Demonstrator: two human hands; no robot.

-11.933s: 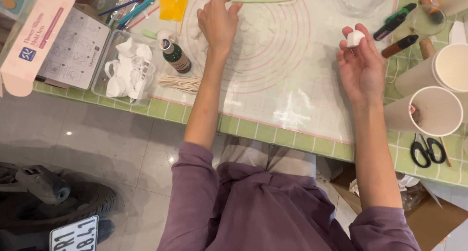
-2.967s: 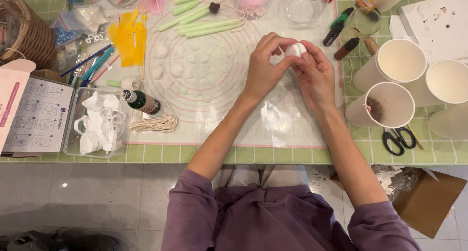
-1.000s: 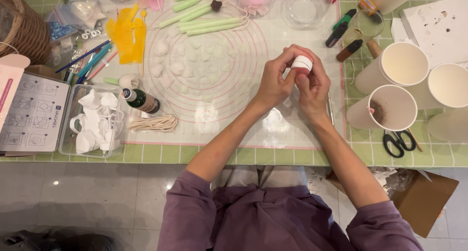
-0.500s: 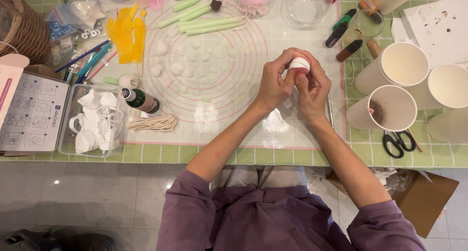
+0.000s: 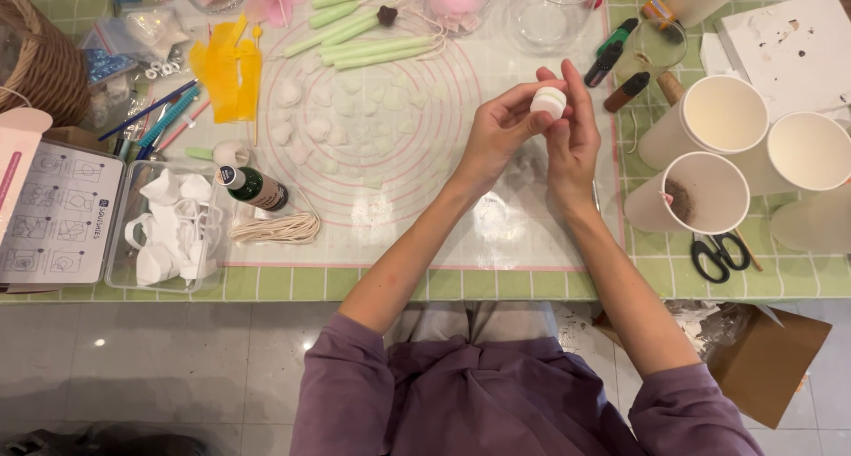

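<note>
Above the translucent mat (image 5: 390,146) with its pink ring markings, both hands are meeting around a small white round lump (image 5: 548,101). The left hand (image 5: 498,130) is curling its fingers up to pinch the lump from below and from the side, and the right hand (image 5: 572,130) is closing on it from the other side, fingers pointing up, so the lump is sitting between the fingertips of both, lifted off the surface (image 5: 532,283), which is tiled green and white.

On the mat's far side, pale green sticks (image 5: 372,44) are lying in a loose bundle, with small white shaped pieces (image 5: 310,119) scattered just below them. To the left, a dark green bottle (image 5: 253,187) is lying on its side next to a coil of pale string (image 5: 275,230), and a clear tray (image 5: 168,230) is holding white cut-outs. To the right of the hands, three white paper cups (image 5: 727,146) are standing close together, with black-handled scissors (image 5: 718,254) lying just in front of them. A wicker basket (image 5: 35,57) is sitting at the far left corner. Purple sleeves are pushed up past the elbows.
</note>
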